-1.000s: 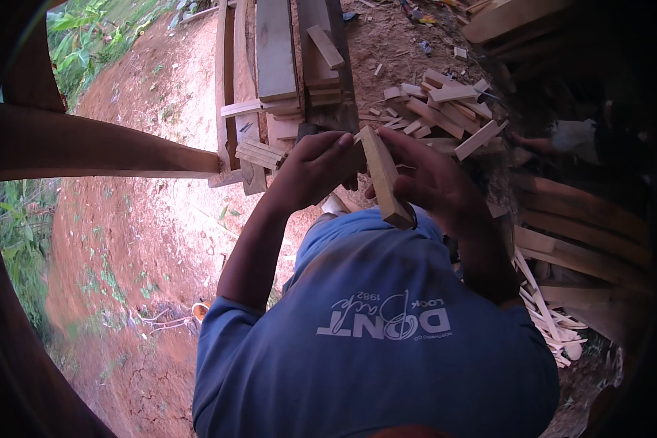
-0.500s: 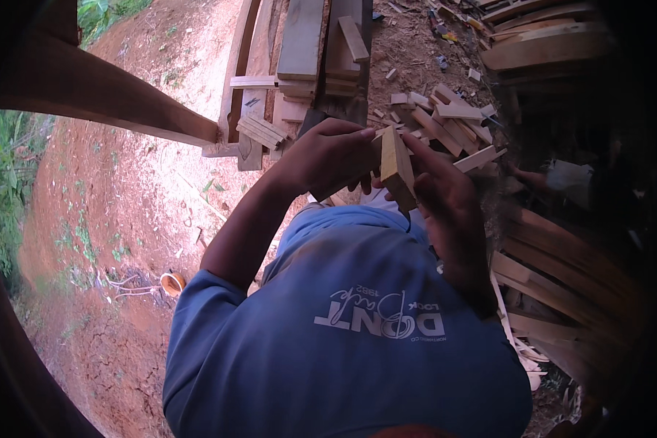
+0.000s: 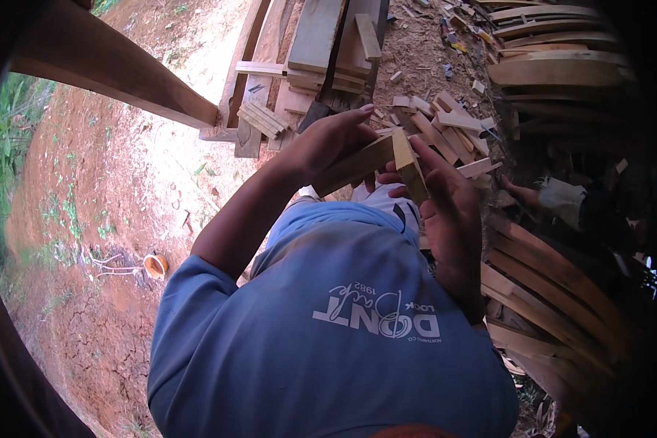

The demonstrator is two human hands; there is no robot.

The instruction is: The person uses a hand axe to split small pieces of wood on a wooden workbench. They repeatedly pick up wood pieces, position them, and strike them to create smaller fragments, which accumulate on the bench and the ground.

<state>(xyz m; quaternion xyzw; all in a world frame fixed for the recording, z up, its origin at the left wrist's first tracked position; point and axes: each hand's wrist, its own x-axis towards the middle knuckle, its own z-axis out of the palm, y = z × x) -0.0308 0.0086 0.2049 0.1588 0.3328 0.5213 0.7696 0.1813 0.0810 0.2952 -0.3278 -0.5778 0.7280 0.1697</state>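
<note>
In front of my chest, two short wooden blocks meet at an angle; whether they are joined or only touching, I cannot tell. My left hand (image 3: 333, 142) grips the darker wooden block (image 3: 358, 165), its thumb side raised and some fingertips showing beneath. My right hand (image 3: 447, 198) is closed around the paler wooden block (image 3: 410, 166), whose light end face points up. Part of each block is hidden by the fingers.
Planks and boards (image 3: 317, 36) lie stacked ahead, with short strips (image 3: 263, 119) at their near end. Cut offcuts (image 3: 456, 125) are piled ahead to the right. Curved timbers (image 3: 555, 285) fill the right side. A thick wooden beam (image 3: 124, 69) crosses at left; an orange container (image 3: 155, 266) sits on the soil.
The darker block in my left hand now shows more of its face, and the paler block has turned slightly. My left hand has tilted, thumb side up. The whole view has shifted a little.
</note>
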